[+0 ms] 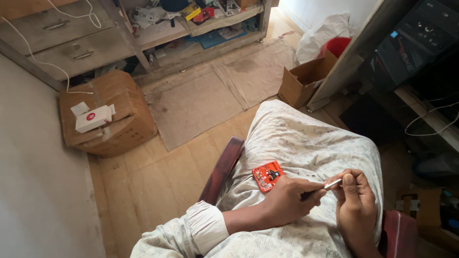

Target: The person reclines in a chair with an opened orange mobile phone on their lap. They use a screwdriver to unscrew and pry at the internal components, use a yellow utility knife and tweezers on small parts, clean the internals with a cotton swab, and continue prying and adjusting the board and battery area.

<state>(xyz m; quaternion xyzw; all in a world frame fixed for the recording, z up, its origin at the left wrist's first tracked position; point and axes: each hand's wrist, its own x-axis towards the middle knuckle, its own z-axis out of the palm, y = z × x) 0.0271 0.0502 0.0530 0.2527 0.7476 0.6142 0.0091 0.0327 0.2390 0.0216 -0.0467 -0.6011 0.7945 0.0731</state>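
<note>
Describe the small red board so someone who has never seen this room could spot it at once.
Start at the person's lap, covered in pale patterned cloth, beside the dark red chair arm. The small red board lies there, just above the left hand. It is the only bright red, flat, squarish piece on the cloth, with dark parts on its face.

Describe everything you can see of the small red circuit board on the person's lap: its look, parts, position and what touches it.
The red circuit board is a small, flat, roughly square piece with rounded corners. Its face carries dark and pale parts, too small to identify. It lies face up, slightly turned, on the pale patterned cloth over the person's lap. The left hand rests right beside its lower right edge; whether it touches is unclear. The right hand is apart from it.
</note>
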